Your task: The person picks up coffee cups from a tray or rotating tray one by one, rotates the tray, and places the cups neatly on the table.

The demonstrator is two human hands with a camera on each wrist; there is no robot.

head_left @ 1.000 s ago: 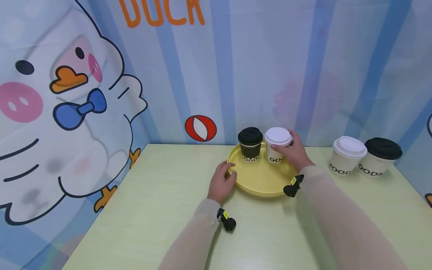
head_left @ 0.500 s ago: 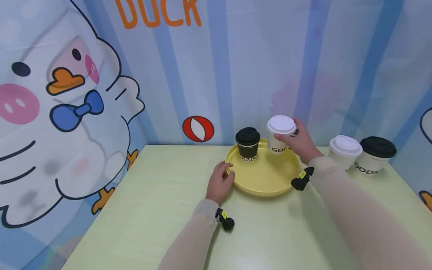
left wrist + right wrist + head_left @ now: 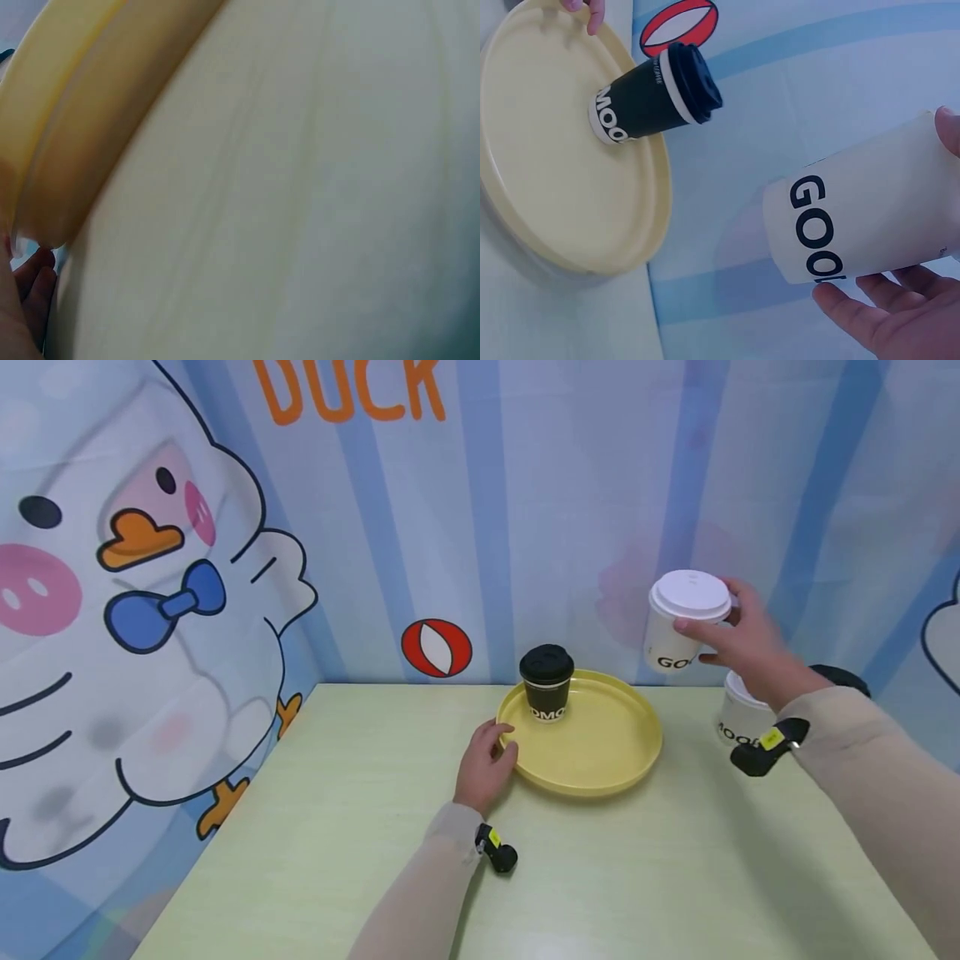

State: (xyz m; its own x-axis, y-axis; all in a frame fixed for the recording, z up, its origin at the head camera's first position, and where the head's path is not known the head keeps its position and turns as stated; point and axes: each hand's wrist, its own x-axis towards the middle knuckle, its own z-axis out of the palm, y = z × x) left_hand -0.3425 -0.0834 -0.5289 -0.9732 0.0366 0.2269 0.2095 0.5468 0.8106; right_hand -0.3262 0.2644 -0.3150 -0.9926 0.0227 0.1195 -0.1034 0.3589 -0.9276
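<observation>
My right hand grips a white paper coffee cup with a white lid, thumb on the near side. The cup is upright in the air, right of and above the round yellow tray. In the right wrist view its black "GOO" lettering shows, with my fingers curled under its side. My left hand holds the left rim of the tray, fingertips over the edge. A black paper cup with a black lid stands on the tray's back left part.
On the table at the right stand another white-lidded cup and a black-lidded cup, both partly hidden by my right hand and sleeve. A printed cloth backdrop rises along the table's back edge.
My right hand has lifted the white paper coffee cup off the tray and carried it up and to the right. The left hand stays at the tray's rim.
</observation>
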